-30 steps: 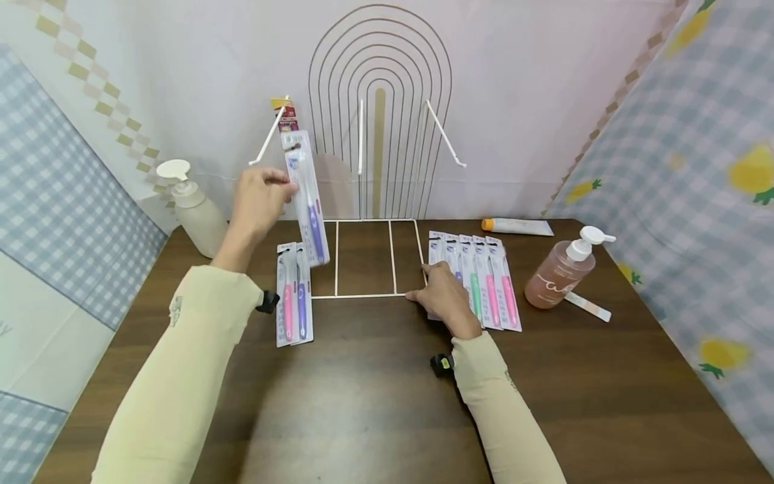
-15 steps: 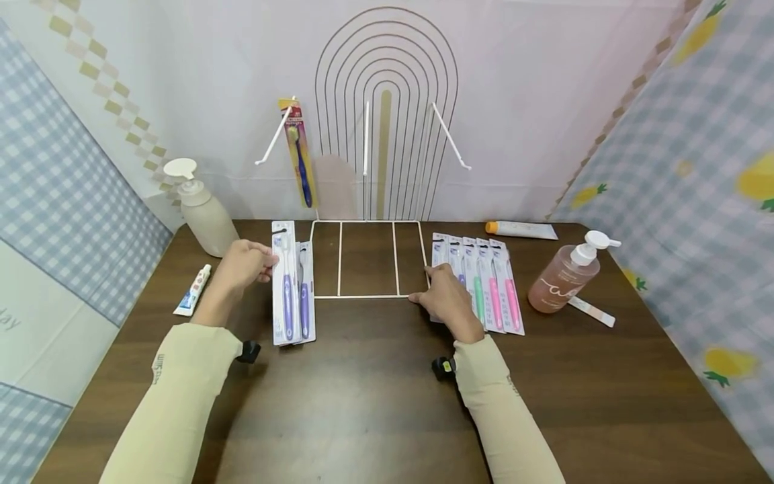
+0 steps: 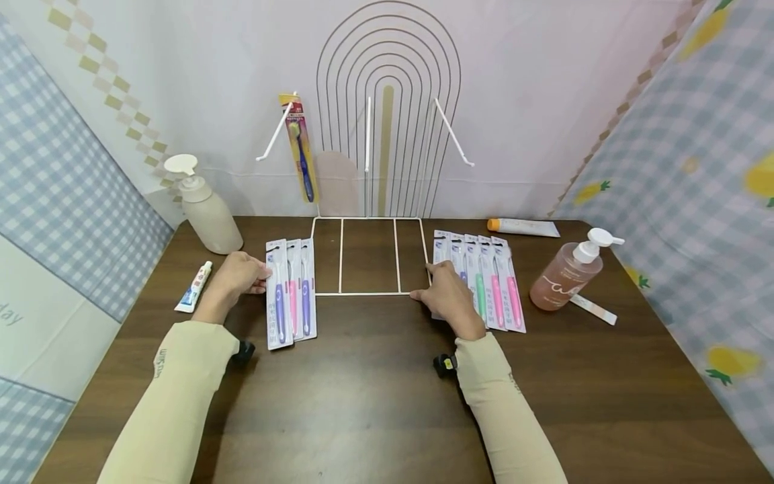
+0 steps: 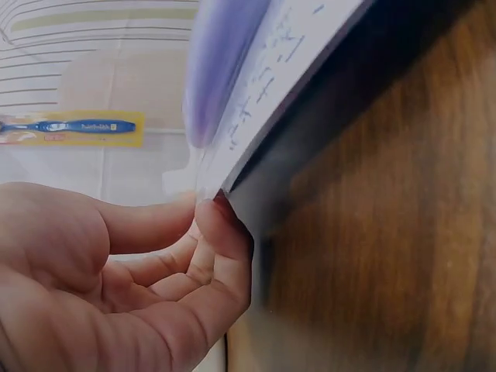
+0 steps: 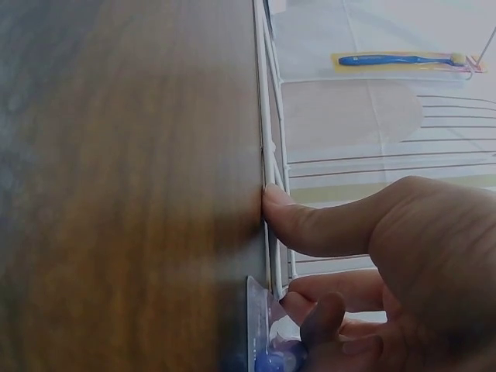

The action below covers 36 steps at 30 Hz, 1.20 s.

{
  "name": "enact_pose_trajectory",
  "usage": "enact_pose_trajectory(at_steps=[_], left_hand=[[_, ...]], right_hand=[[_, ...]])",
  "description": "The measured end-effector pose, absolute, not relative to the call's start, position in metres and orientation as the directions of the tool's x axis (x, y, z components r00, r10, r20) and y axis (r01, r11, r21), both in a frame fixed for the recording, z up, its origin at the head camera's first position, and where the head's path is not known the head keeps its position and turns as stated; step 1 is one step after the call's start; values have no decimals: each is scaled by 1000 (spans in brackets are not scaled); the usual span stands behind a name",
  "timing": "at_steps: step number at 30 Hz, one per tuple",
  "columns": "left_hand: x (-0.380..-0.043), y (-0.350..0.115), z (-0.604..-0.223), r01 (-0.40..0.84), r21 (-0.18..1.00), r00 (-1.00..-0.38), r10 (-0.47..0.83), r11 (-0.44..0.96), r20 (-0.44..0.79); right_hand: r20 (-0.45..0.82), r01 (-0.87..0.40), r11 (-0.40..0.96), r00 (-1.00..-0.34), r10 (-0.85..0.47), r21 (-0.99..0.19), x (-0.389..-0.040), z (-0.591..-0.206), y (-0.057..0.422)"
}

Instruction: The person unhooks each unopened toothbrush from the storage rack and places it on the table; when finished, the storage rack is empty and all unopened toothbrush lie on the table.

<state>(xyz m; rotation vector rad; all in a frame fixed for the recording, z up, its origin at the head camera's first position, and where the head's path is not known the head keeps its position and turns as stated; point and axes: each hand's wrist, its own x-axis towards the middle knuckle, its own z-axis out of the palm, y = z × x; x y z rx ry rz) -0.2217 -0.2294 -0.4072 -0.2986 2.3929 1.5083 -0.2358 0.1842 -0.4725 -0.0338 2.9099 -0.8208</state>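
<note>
My left hand (image 3: 237, 281) pinches the left edge of a packaged purple toothbrush (image 3: 280, 302) between thumb and fingers. That pack lies beside packaged pink (image 3: 293, 292) and purple toothbrushes on the table, slightly overlapping them. In the left wrist view the pack's edge (image 4: 232, 147) sits at the fingertips. My right hand (image 3: 449, 293) holds the front right corner of the white wire display rack (image 3: 369, 294), with the thumb on the front bar in the right wrist view. A yellow-backed toothbrush pack (image 3: 302, 158) hangs on the rack's left hook (image 3: 274, 132).
Several packaged toothbrushes (image 3: 511, 296) fan out right of the rack, partly behind my right hand. A pink pump bottle (image 3: 559, 279) and an orange-capped tube (image 3: 526, 227) stand and lie at right. At left are a cream pump bottle (image 3: 211, 218) and a small toothpaste tube (image 3: 194, 288).
My left hand has brought the purple toothbrush pack from near the left hook down to the table, left of the other packs, uncovering the hanging yellow pack. The right hand stays at the rack.
</note>
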Motion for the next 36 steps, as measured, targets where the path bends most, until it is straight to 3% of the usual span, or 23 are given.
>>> enact_pose_trajectory(at_steps=[13,21,25,31,36], left_hand=[[-232,-236,-413,-320,787,-938,-61,528,-341],[-274,-269,-478,-325,681,-940,-145,656,-309],[-281,-276,-489,-298,681,-948,-122,668,-295],[-282,-275,-472,-285,659,-945,-87,696,-317],[-293,-259,-424,-220,717,-967,-52,662,-249]], right_hand=[[-115,7,851,-991,-63,-526,-237,-471,184],[-134,26,858,-990,-50,-513,-239,-472,184],[-138,33,860,-989,-44,-509,-238,-472,184],[-129,21,861,-990,-52,-508,-237,-473,184],[-111,5,857,-992,-61,-516,-237,-473,185]])
